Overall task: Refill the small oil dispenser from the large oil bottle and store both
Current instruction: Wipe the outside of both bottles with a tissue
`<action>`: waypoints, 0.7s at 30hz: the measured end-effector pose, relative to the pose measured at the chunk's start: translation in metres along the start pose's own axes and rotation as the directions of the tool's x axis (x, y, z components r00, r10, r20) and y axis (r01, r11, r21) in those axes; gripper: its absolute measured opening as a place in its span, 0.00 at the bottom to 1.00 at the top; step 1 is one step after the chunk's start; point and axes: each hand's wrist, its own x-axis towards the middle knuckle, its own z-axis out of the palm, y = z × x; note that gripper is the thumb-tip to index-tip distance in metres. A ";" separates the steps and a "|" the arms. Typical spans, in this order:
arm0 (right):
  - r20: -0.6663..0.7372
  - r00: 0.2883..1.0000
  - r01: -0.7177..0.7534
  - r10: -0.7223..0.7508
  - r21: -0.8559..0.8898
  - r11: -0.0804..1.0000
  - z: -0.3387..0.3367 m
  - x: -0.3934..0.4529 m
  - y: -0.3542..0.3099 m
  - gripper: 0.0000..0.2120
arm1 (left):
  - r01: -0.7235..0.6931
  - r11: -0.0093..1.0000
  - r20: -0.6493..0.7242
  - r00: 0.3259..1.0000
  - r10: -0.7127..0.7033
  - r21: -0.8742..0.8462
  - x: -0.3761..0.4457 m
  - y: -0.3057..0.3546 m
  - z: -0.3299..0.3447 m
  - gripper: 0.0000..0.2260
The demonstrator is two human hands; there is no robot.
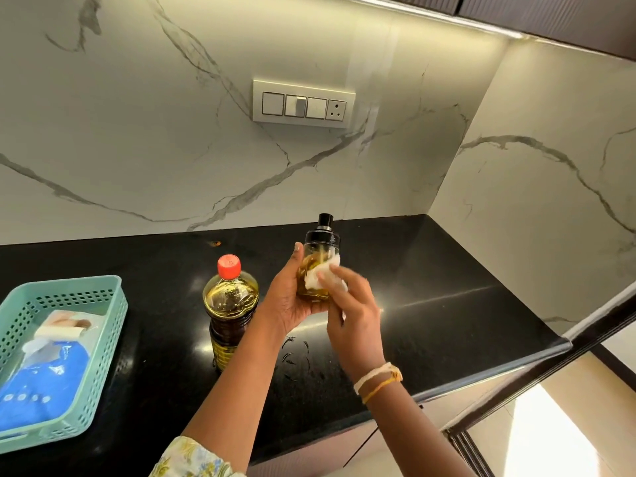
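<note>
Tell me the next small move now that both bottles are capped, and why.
Probably finish wiping, then set it down. The left hand holds the small oil dispenser above the counter while the right hand presses a white tissue to its glass. The large oil bottle stands red-capped beside it.
</note>
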 end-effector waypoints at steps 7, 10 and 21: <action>-0.219 0.952 -0.175 0.214 0.183 0.967 -0.012 0.008 0.006 0.11 | -0.031 0.987 -0.047 0.998 0.039 0.157 -0.002 -0.005 0.000 0.28; -0.167 0.946 -0.237 0.277 0.225 0.945 -0.012 0.043 0.006 0.11 | -0.020 0.987 -0.044 0.999 0.027 0.161 -0.003 -0.006 0.003 0.29; 0.050 0.999 -0.007 0.001 0.112 0.994 -0.010 -0.029 0.001 0.14 | -0.032 0.995 -0.084 0.996 0.040 0.094 0.004 -0.002 0.002 0.35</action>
